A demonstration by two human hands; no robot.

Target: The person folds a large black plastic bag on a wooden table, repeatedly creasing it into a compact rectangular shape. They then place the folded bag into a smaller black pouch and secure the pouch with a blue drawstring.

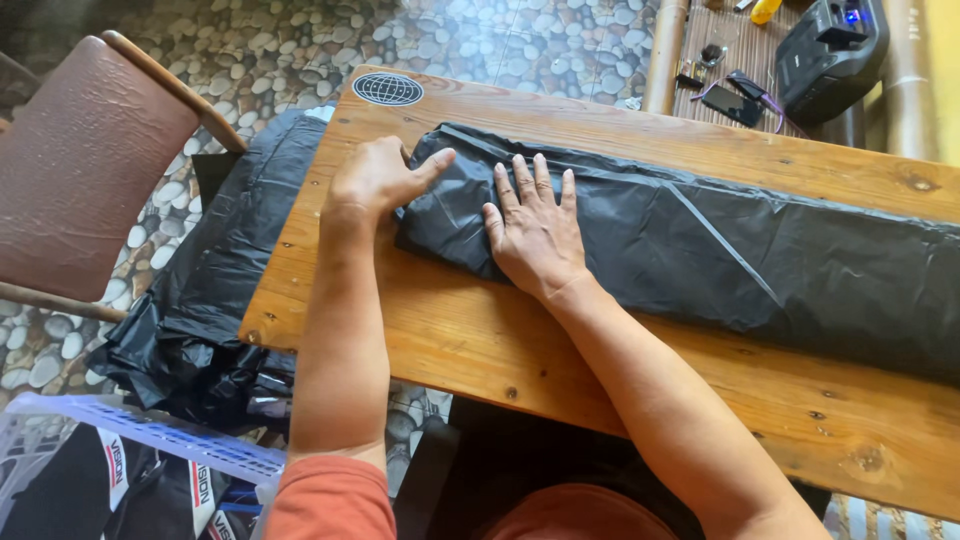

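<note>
Head view, looking down on a wooden table (420, 330) set over a pebble-pattern floor (300, 45).

Stretched along the table: a long black plastic sheet (720, 250), folded into a flat band running from near the left end off to the right edge of the view. Probably laid flat so that the folds keep their shape under pressure.

Left hand (375, 178) at the band's left end, curled into a loose fist, thumb stuck out and pressing on the plastic's corner; gripping nothing, so far as visible. Forearm coming straight up from the bottom of the view, wrist slightly bent.

Right hand (535, 230) flat on the plastic just beside the left, palm down, fingers spread and pointing away, holding the fold down. Right forearm slanting in from the lower right.

More black plastic (210, 290) heaped off the table's left edge, spilling towards the floor. A brown chair (85, 170) further left. A pale blue crate (150, 430) at the lower left. A dark box-shaped device (830, 50) beyond the table, top right.
</note>
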